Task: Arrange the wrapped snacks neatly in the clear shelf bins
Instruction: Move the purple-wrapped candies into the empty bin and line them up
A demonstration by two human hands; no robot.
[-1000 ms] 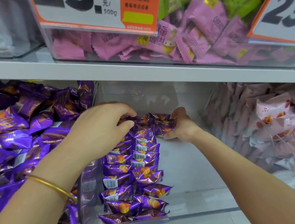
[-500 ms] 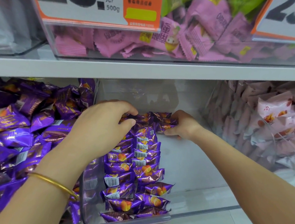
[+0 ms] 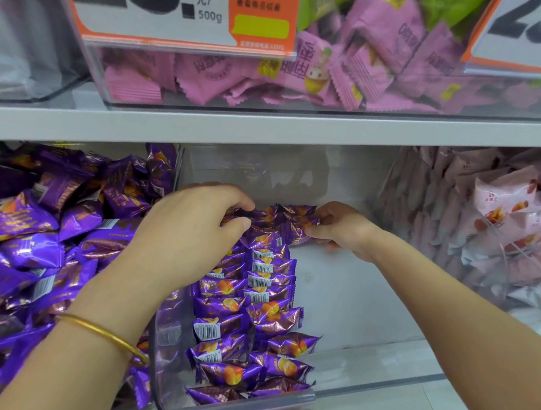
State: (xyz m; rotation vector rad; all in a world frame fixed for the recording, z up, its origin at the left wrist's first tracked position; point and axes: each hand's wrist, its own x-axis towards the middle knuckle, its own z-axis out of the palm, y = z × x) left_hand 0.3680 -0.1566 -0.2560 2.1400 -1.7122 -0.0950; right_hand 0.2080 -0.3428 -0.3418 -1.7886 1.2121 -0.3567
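Both hands work at the far end of a clear shelf bin, where purple wrapped snacks stand in two rows along its left side. The left hand, a gold bangle on its wrist, pinches thumb and forefinger on a packet at about 12 o'clock of the rows; the right hand closes its fingers on the backmost packets, though exactly how many is unclear. At 9 o'clock, loose purple snacks fill the neighbouring bin; pink packets sit above.
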